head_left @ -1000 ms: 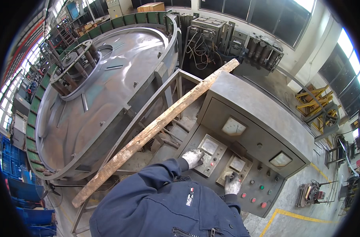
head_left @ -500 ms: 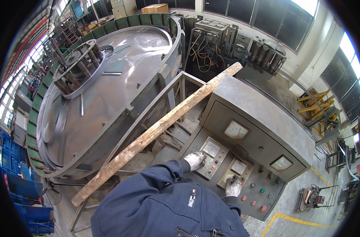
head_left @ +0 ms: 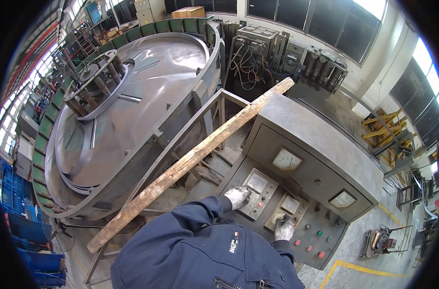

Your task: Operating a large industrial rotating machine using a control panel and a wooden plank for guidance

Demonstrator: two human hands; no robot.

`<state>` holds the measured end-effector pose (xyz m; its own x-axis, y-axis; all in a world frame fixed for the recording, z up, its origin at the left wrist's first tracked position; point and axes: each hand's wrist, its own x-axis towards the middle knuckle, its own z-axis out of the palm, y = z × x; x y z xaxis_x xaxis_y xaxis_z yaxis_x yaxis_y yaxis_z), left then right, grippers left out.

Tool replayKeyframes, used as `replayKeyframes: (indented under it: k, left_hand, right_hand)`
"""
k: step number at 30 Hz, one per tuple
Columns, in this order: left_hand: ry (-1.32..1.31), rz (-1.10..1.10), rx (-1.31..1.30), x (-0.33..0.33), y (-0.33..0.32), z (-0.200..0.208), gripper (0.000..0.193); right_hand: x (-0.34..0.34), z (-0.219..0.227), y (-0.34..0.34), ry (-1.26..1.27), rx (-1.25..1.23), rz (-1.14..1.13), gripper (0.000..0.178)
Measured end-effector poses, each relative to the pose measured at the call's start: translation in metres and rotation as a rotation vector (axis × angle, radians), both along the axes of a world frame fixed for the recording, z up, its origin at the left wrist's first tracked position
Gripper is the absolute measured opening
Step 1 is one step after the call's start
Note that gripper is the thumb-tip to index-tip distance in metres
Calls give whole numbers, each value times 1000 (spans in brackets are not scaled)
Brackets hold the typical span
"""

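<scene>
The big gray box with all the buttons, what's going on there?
Someone in a dark blue jacket has both gloved hands at the gray box. The left hand is at the left small panel. The right hand is at the right small panel, but the fingers hide what they touch. Red buttons and green buttons sit to its right. A long wooden plank slants across on the left.

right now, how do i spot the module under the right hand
Find the grey control console, then its lower panel. The right meter module has the gloved right hand on it and sits nearer the coloured push buttons than its left twin.
</scene>
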<state>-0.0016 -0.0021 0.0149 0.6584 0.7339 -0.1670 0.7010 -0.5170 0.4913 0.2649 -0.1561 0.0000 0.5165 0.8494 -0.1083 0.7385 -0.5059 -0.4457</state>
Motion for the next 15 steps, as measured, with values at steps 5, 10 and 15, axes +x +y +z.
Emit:
replayKeyframes:
  k: [5,10,15]
  left_hand:
    - [2,-7,22,2,1,-1,30]
    - [-20,-13,41,0,0,-2,29]
    - [-45,-3,53,-1,0,-6,28]
  right_hand:
    - [6,-14,-2,-39,16,20,40]
    - [6,-16,-2,-27,32,19,39]
    - [7,-16,-2,-21,49,24,40]
